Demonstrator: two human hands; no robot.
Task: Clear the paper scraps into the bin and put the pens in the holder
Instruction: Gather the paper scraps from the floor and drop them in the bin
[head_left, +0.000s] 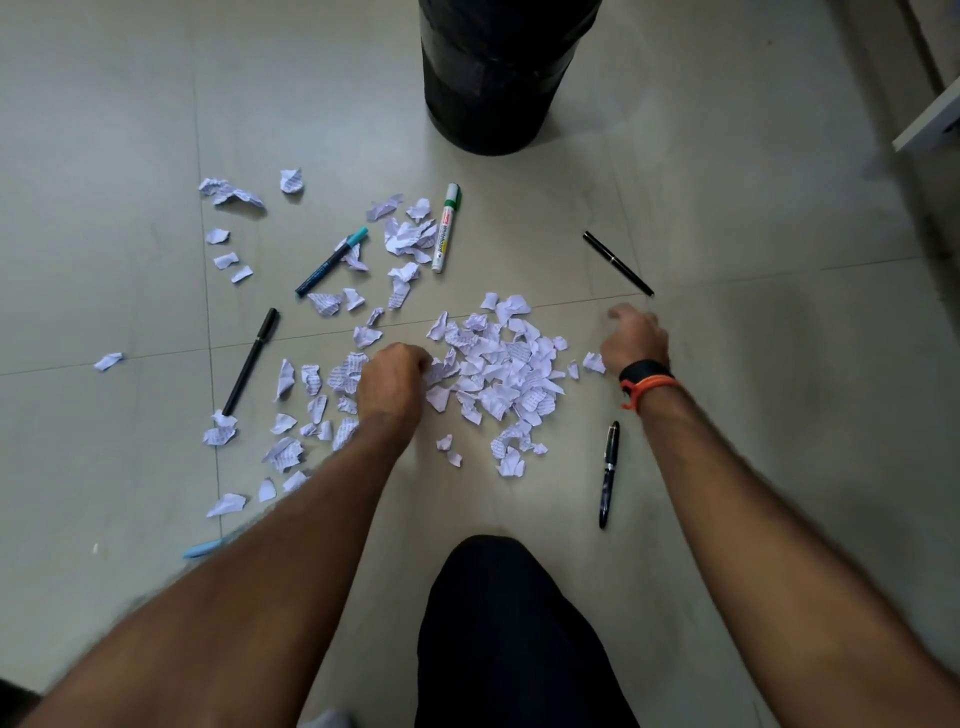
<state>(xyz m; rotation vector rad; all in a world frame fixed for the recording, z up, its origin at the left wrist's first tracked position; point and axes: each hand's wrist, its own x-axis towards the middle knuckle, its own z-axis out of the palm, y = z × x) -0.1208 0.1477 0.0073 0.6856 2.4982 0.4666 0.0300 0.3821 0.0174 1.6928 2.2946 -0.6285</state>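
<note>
Torn white paper scraps (511, 364) lie heaped on the floor tiles, with more scattered to the left. My left hand (392, 376) is curled at the heap's left edge, fingers closed on some scraps. My right hand (636, 338), with a black and orange wristband, hovers at the heap's right side with fingers loosely bent, holding nothing. Pens lie around: a green-capped white marker (447, 228), a teal pen (332, 261), a black pen (251, 362), a slim black pen (617, 263), a dark fountain pen (609, 474) and a light blue pen (203, 548). The black bin (496, 78) stands beyond.
My knee in dark trousers (498, 623) is at the bottom centre. A pale furniture edge (930, 122) shows at the upper right. No pen holder is in view.
</note>
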